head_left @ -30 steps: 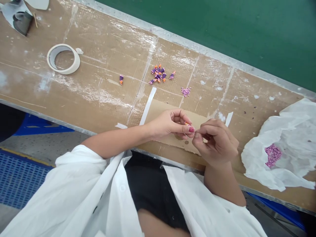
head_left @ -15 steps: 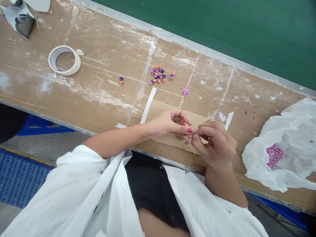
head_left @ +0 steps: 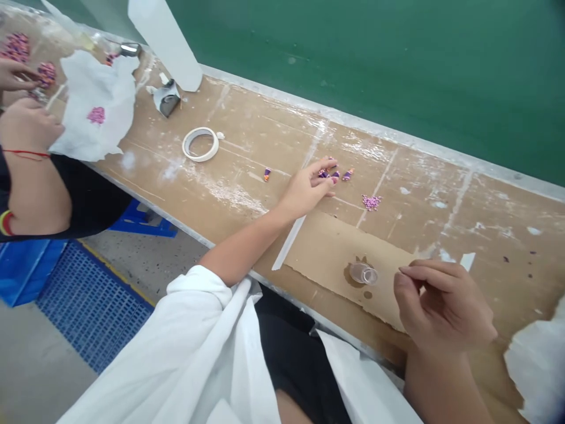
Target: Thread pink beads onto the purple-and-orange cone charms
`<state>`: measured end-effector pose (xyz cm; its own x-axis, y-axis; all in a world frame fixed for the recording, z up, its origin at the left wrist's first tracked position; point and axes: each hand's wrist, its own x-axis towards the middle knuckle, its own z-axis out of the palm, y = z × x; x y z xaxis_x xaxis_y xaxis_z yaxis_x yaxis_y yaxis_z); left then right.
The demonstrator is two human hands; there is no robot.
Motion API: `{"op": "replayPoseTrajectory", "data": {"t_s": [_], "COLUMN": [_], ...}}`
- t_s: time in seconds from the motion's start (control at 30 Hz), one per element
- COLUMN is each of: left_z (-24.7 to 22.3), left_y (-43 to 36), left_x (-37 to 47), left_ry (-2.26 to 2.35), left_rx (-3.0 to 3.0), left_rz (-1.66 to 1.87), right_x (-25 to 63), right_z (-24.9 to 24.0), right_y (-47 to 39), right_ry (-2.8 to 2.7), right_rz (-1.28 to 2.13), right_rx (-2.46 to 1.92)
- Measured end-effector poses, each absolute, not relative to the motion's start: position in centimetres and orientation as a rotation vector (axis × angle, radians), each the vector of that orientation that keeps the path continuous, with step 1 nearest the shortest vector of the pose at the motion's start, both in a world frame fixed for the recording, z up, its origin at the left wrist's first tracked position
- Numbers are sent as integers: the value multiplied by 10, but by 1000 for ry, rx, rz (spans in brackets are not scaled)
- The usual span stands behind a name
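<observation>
My left hand [head_left: 306, 189] reaches over a small pile of purple-and-orange figurines [head_left: 324, 174], thumb and fingers apart around them. Whether its fingertips touch one is hard to see. One figurine [head_left: 347, 174] lies just right of the pile, another [head_left: 267, 174] off to the left. My right hand [head_left: 441, 300] hovers over the right end of a cardboard sheet [head_left: 318, 247], thumb and index finger pinched; anything between them is too small to make out. On the sheet, left of this hand, a small clear cup [head_left: 364, 273] sits on a dark wet stain. Tiny pink beads [head_left: 371, 202] lie beyond the sheet.
A tape roll [head_left: 200, 144] lies to the left. White crumpled paper [head_left: 541, 359] is at the right edge. At far left, a co-worker's hands [head_left: 29, 123] work beside another paper sheet [head_left: 99, 88] with pink beads. A green surface [head_left: 375, 65] runs along the back.
My left hand has moved from beside my right hand to the figurine pile. My right hand has drawn apart from it, still pinched. The view has swung left, revealing the cup and the co-worker.
</observation>
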<state>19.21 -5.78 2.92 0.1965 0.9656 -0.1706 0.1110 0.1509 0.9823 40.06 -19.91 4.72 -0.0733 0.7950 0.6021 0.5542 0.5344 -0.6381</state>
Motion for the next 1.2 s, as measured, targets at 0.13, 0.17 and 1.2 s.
{"op": "replayPoseTrajectory", "data": {"t_s": [0.13, 0.17, 1.2], "left_z": [58, 62, 36], "left_y": [-59, -58, -78], "left_x": [164, 156, 189], "left_ry": [1809, 1973, 938], "left_rx": [1845, 1895, 1440], "left_rz": [502, 342, 676], "right_x": [405, 406, 428], "right_z": [43, 41, -11], "right_y": [-199, -198, -100], "right_ry": [-1721, -1725, -2222], "right_rz": [280, 273, 243], "right_rx": [-1189, -1210, -1578]}}
